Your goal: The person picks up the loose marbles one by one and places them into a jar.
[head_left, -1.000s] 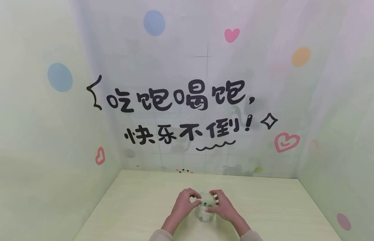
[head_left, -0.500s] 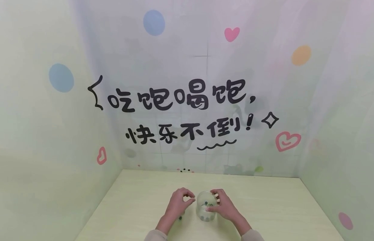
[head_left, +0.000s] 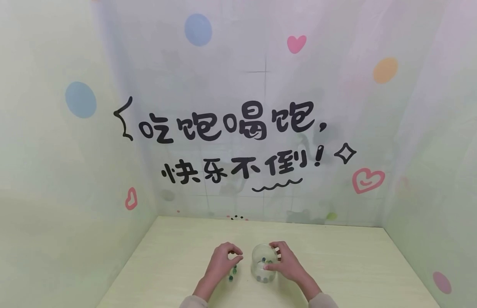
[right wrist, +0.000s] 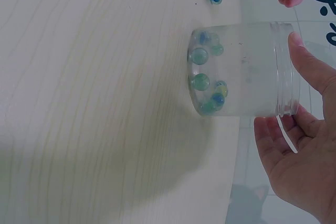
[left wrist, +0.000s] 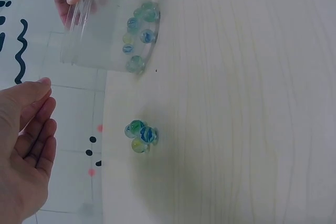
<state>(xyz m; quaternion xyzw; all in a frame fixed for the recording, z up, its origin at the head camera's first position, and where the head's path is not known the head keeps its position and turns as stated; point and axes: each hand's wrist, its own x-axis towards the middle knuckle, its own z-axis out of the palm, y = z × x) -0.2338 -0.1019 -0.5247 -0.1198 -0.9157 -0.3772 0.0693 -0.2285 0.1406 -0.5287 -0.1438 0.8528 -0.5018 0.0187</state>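
Observation:
A clear, wide-mouthed plastic jar [head_left: 263, 250] stands upright on the table, with several green, blue and yellowish glass marbles [right wrist: 199, 82] on its bottom. My right hand [head_left: 287, 263] grips the jar near its rim, the thumb on the near side and the fingers around the far side. To the left, my left hand [head_left: 222, 262] hovers above the table with fingers loosely bent and nothing visible between them. Beneath it, a small cluster of loose marbles [left wrist: 140, 136] lies on the tabletop, partly covered by that hand in the head view.
The pale wood-grain table [head_left: 338, 265] reaches back to a printed wall [head_left: 238, 85] with black lettering, dots and hearts. Side panels [head_left: 42, 171] close off the left and right.
My left hand has moved left from the jar's mouth, and the loose marbles have come into sight beneath it. The right hand and the jar have stayed nearly in place.

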